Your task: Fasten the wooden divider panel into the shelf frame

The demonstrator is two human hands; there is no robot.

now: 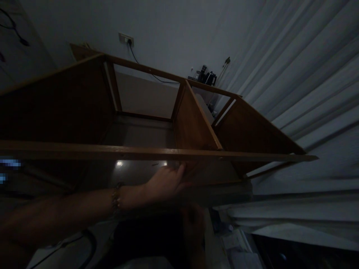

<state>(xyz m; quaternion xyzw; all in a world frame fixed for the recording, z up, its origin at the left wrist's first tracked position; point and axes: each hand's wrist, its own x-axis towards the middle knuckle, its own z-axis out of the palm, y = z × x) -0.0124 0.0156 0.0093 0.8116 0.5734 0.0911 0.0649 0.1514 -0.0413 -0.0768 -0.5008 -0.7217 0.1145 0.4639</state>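
Observation:
My left hand, with a bracelet on its wrist, reaches in from the left just below the front rail of a wooden cabinet frame. Its thumb and fingers are apart and point right, near the lower edge of the wooden divider. I see nothing held in it. Low in the middle, close to my dark-clothed lap, is my right hand. Its fingers look curled, but the dim light hides whatever may be in them.
Side panels close the cabinet frame at left and right. Behind it stand a black kettle and a wall socket with a cable. A pale curtain hangs along the right. Boxes or papers lie at lower right.

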